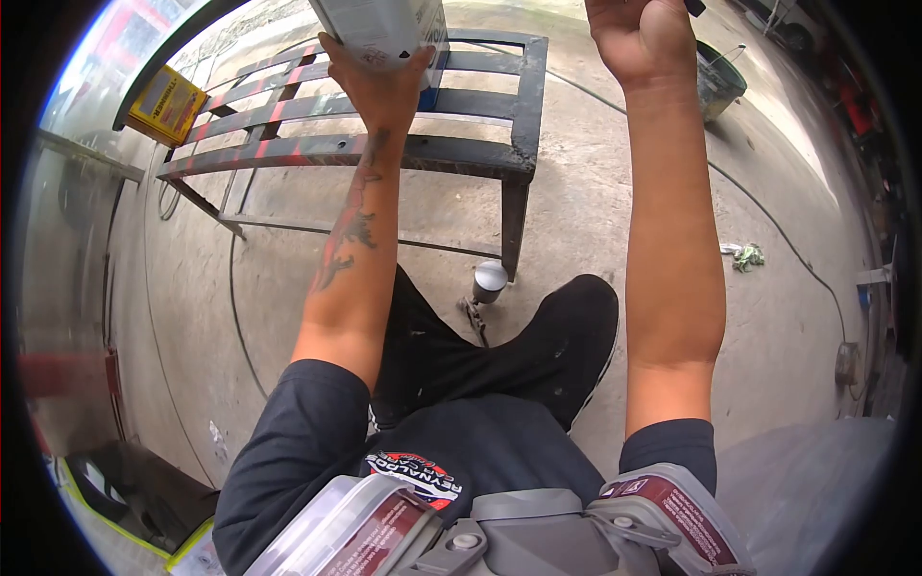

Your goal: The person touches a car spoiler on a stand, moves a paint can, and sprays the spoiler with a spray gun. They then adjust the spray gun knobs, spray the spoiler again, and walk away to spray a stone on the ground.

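Observation:
My left hand (pixel 375 82) is wrapped round the lower part of a light grey container (pixel 370 29), above a black slatted metal bench (pixel 461 154). The container's top is cut off by the frame edge. At the top right, my right hand (pixel 645 38) is raised with its fingers curled and partly out of frame. A small black object (pixel 694 8) shows beside it; what the fingers hold is cut off. A yellow thinner can (pixel 167 106) stands at the bench's left end.
A spray gun with a silver-topped cup (pixel 489 280) is on the floor near my legs. Behind my right forearm stands a dark bucket (pixel 718 82). A cable (pixel 778 226) crosses the floor at right, near a crumpled rag (pixel 747 256). Respirator filters fill the bottom edge.

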`<action>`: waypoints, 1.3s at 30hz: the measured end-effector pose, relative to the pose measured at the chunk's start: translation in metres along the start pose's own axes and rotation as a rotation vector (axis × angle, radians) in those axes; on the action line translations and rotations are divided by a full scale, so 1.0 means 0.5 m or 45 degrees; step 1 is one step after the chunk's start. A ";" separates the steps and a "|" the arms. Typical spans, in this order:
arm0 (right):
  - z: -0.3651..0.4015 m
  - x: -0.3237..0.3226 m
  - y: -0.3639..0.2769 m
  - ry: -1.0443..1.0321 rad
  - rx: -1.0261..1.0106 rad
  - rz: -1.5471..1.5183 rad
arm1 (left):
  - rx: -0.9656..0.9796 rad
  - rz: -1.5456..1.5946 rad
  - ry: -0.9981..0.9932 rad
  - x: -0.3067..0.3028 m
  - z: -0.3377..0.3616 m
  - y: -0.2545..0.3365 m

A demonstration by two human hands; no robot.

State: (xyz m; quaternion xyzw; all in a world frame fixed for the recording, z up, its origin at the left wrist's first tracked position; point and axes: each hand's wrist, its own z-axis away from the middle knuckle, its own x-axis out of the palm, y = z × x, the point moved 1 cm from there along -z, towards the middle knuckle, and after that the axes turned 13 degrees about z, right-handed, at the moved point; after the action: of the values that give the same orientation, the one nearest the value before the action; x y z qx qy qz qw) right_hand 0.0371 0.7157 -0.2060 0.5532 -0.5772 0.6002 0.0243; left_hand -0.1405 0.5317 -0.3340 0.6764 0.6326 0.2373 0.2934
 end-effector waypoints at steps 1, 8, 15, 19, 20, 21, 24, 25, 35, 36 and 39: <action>0.003 0.001 0.001 0.001 -0.004 -0.015 | 0.011 0.014 -0.003 -0.008 -0.002 -0.005; 0.000 -0.018 0.011 -0.051 0.002 -0.005 | 0.063 -0.143 -0.006 -0.044 -0.024 -0.017; -0.004 0.002 -0.010 -0.113 -0.035 0.000 | 0.001 0.025 -0.074 -0.056 -0.043 -0.036; 0.002 0.039 -0.033 -0.189 -0.256 0.149 | 0.027 0.156 -0.091 -0.050 -0.037 -0.057; 0.014 0.042 -0.031 -0.290 -0.294 0.110 | 0.050 0.156 -0.096 -0.050 -0.033 -0.057; 0.024 0.039 -0.030 -0.393 -0.338 0.080 | 0.011 0.263 -0.130 -0.052 -0.031 -0.059; 0.040 0.016 -0.010 -0.616 -0.498 -0.046 | -0.027 0.528 -0.191 -0.053 -0.030 -0.029; 0.047 0.022 -0.002 -0.555 -0.546 -0.029 | -0.057 0.505 -0.186 -0.056 -0.030 -0.019; 0.049 -0.019 0.031 -0.383 -0.496 0.045 | -0.047 0.427 -0.192 -0.076 -0.056 -0.065; 0.048 -0.019 0.024 -0.463 -0.491 0.065 | -0.060 0.432 -0.191 -0.072 -0.055 -0.060; 0.037 -0.009 0.042 -0.254 -0.498 0.090 | -0.104 0.457 -0.203 -0.055 -0.050 -0.041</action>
State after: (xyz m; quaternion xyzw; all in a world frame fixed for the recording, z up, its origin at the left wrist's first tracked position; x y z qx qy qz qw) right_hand 0.0365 0.6981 -0.2283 0.5739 -0.7012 0.4197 0.0527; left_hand -0.1748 0.5073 -0.3293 0.7824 0.4666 0.2568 0.3227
